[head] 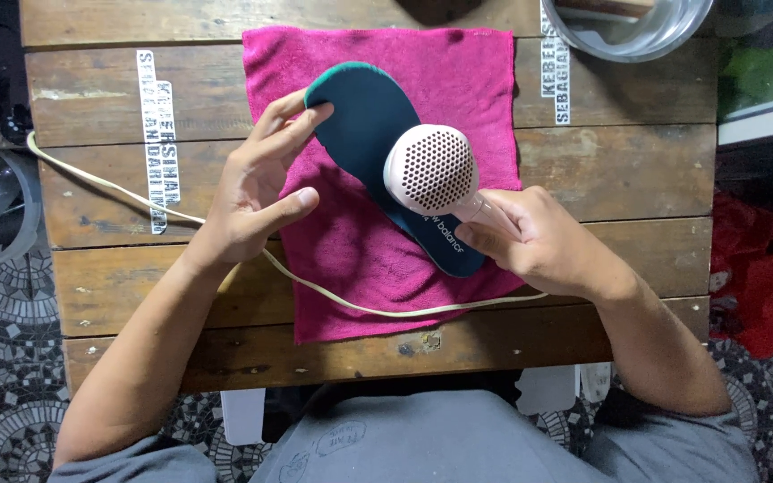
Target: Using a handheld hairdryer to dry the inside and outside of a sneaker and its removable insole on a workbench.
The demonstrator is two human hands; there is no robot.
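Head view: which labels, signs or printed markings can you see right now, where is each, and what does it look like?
Left stencil marking: white block lettering running vertically on the wooden table, left of the pink towel.
Right stencil marking: same white lettering, vertical, beside the glass bowl.
Insole print: small white lettering on the dark insole, near the right hand.

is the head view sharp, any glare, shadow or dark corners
Head view: sharp and evenly lit on the dark blue shoe insole and pink perforated hair dryer; soft shadow under the left hand on the magenta towel; mild glare on the clear round bowl; side edges fall dim.
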